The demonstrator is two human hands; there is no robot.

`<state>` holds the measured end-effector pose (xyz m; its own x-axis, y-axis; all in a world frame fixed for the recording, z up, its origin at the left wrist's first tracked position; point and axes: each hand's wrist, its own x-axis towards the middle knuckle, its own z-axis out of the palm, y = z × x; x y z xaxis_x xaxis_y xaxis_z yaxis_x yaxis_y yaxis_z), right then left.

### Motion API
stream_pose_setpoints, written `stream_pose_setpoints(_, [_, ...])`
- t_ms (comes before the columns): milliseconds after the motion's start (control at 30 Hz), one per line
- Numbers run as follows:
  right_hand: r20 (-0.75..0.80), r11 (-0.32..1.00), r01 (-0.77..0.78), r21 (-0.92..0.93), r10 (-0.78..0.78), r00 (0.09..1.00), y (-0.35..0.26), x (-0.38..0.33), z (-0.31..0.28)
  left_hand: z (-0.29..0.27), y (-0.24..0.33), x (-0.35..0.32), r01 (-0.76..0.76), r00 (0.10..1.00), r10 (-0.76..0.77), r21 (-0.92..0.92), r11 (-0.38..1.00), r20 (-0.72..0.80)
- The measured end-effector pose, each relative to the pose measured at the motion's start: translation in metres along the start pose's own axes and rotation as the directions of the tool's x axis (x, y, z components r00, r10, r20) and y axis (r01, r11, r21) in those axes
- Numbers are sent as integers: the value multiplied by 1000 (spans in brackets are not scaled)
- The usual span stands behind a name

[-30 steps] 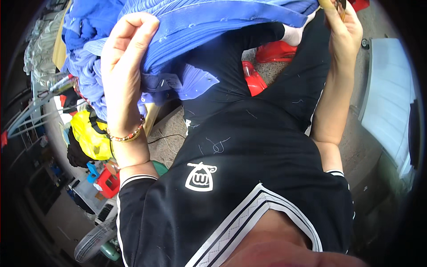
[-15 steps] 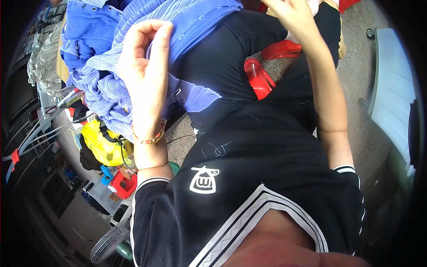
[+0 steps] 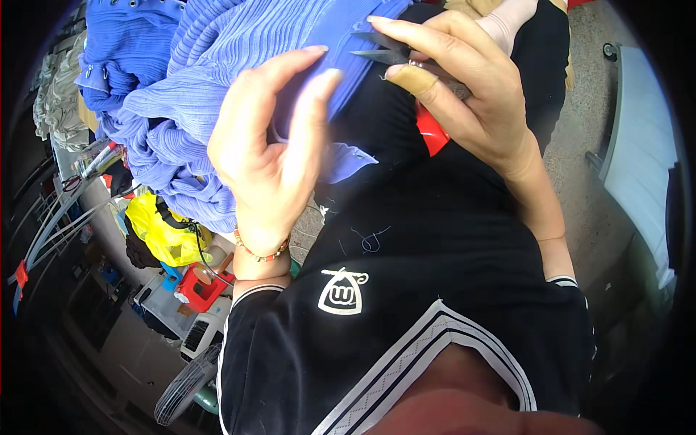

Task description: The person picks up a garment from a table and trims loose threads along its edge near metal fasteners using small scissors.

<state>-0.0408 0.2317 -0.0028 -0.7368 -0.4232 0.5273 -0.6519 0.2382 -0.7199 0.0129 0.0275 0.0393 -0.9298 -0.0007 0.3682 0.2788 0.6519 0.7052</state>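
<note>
My right hand (image 3: 484, 100) is closed around a pair of thread snips (image 3: 382, 55), its two dark pointed blades spread apart and directed left. A tan covering wraps the tip of my right thumb. My left hand (image 3: 262, 156) is raised to the left of the blades, thumb and forefinger apart; I see nothing between them. The thumb is slightly blurred. Beneath and beyond it, a ribbed blue garment (image 3: 217, 61) lies heaped across my lap and to the left. Small snaps or eyelets run along its smooth band, and a pointed flap (image 3: 351, 164) shows beside my left wrist.
Loose threads (image 3: 371, 241) cling to my black top. On the left are a yellow bag (image 3: 168, 230), a red container (image 3: 203, 288), and a fan (image 3: 185, 388). A red object (image 3: 433, 132) shows beneath my right hand. At right stands a white wheeled panel (image 3: 636, 156).
My left thumb and forefinger have parted, and that hand has shifted right. My right hand has come down and left from the upper edge, bringing the snips into view.
</note>
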Motion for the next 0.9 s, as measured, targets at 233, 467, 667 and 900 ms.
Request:
stream_pose_setpoints(233, [13, 988, -149, 46, 148, 989, -4, -5, -2, 4, 6, 8, -129, 988, 147, 288, 949, -44])
stream_pose_setpoints(467, [-33, 954, -247, 171, 256, 966, -18, 4, -13, 12, 13, 6, -125, 982, 170, 377, 918, -86])
stream_pose_setpoints(667, [-28, 954, -243, 175, 251, 968, -20, 6, -17, 19, 5, 5, -131, 980, 165, 270, 954, -108])
stream_pose_setpoints(900, [-27, 958, -205, 202, 215, 976, -21, 7, -16, 23, 2, 4, -134, 977, 159, 170, 976, -144])
